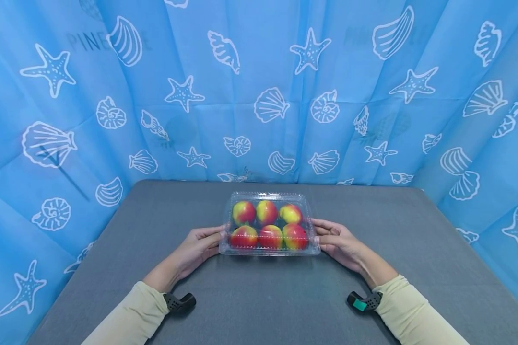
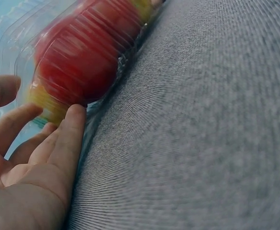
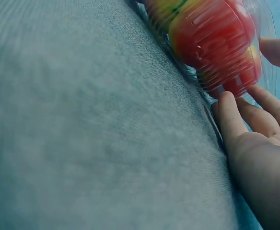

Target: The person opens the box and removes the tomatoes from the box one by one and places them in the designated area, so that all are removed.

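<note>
A clear plastic clamshell box (image 1: 269,252) with several red-and-yellow apples (image 1: 244,236) inside sits on the grey table, its lid down over them. At its left end my left hand (image 1: 200,249) touches the side with the fingertips, the fingers extended and the thumb apart from them. My right hand (image 1: 338,244) touches the opposite end in much the same way. In the left wrist view, the fingers (image 2: 68,139) lie low against the box's end beside the cloth. The right wrist view shows the thumb (image 3: 279,51) higher on the clear plastic and the other fingers lower.
Grey cloth covers the table (image 1: 259,297). A blue curtain (image 1: 259,96) with white shells and starfish hangs behind it and at both sides. Black bands (image 1: 180,303) sit on both wrists, over pale sleeves (image 1: 127,316).
</note>
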The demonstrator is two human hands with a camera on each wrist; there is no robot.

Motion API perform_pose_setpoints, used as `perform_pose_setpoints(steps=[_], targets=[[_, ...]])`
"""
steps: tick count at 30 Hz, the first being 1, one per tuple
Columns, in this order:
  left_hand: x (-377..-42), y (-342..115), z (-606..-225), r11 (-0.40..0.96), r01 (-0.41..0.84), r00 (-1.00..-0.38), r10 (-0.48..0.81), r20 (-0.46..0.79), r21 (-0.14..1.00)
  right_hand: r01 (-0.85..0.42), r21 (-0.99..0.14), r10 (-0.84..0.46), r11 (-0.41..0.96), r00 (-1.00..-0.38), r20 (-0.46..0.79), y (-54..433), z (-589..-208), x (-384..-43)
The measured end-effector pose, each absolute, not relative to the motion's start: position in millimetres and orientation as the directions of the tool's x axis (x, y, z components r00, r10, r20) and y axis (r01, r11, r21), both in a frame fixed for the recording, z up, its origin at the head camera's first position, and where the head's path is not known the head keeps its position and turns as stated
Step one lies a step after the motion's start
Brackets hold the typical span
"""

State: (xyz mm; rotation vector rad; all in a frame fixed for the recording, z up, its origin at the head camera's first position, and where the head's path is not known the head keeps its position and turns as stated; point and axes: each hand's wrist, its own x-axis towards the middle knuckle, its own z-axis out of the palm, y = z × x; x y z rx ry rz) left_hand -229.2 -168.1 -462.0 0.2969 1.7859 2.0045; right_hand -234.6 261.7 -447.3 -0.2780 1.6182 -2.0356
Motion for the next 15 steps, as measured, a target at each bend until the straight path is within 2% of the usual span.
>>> perform_pose_setpoints(steps=[15], targets=[[-228.4,-166.4,-462.1,-0.085,-0.190,-0.874,0.469,-0.129,0.978,0.294,-0.935,-0.470,-0.199,-0.866,-0.172,256.9,-443.3,-232.0]])
